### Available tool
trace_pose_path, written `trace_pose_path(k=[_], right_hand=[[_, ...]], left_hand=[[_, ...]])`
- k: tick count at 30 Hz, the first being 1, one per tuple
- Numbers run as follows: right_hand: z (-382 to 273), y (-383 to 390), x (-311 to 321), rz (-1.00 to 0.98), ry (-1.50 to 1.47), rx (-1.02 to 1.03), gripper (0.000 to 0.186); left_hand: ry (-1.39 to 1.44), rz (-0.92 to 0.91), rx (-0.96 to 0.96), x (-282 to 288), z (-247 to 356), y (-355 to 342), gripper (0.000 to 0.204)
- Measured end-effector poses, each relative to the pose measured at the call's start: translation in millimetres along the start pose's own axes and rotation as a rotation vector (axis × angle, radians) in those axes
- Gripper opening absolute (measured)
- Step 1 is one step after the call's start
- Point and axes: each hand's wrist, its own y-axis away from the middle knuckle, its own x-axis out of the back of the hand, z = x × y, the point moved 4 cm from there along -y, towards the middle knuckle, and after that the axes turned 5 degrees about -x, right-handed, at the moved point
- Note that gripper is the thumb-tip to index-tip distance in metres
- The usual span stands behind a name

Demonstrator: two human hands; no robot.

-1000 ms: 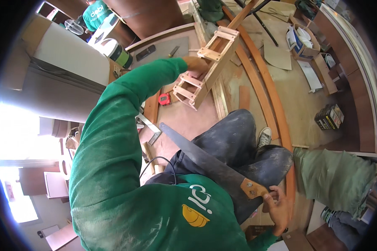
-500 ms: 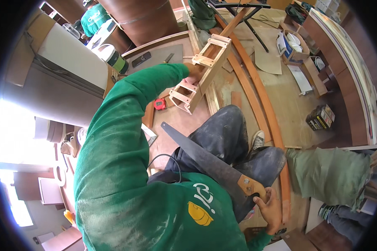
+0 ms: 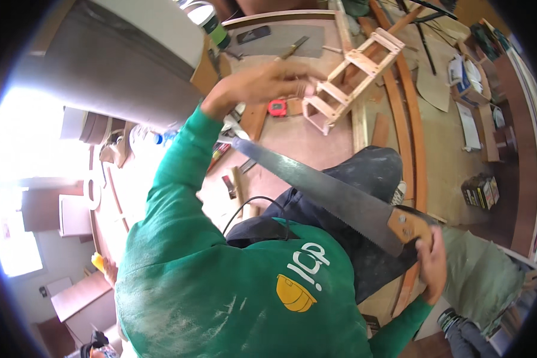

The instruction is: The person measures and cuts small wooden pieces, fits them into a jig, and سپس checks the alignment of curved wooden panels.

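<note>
A hand saw (image 3: pixel 322 188) lies slanted across my lap, its grey blade pointing up and left. My right hand (image 3: pixel 433 265) is closed round its wooden handle. Stretched out at the upper middle, my left hand (image 3: pixel 265 82) has its fingers extended and a little blurred, holding nothing that I can see. Its fingertips are beside the near end of a small ladder-like wooden frame (image 3: pixel 362 61); whether they touch it I cannot tell. That frame rests tilted, with several crosspieces. Below my left hand sits a red tape measure (image 3: pixel 277 108) on the board.
Long curved brown wooden strips (image 3: pixel 407 113) run along the right. A phone (image 3: pixel 253 34) and a bucket (image 3: pixel 209 22) are at the far left. At right stand a cardboard box (image 3: pixel 472 83) and a dark pack (image 3: pixel 481 192). A green sack (image 3: pixel 477 259) lies near my right hand.
My left hand has let go of the wooden frame and drawn back to the left. The saw, in my right hand, has shifted up and right in the view, which has itself moved.
</note>
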Motion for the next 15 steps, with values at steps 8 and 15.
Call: trace_pose_path(k=[8,15], right_hand=[[-133,-186,-109,-0.428,0.264,0.425,0.033],[-115,-259,-236,-0.484,0.400,0.426,0.045]], left_hand=[[-0.134,0.049,0.423,-91,-43,130,0.066],[-0.037,0.179,0.655,-134,-152,200,0.060]])
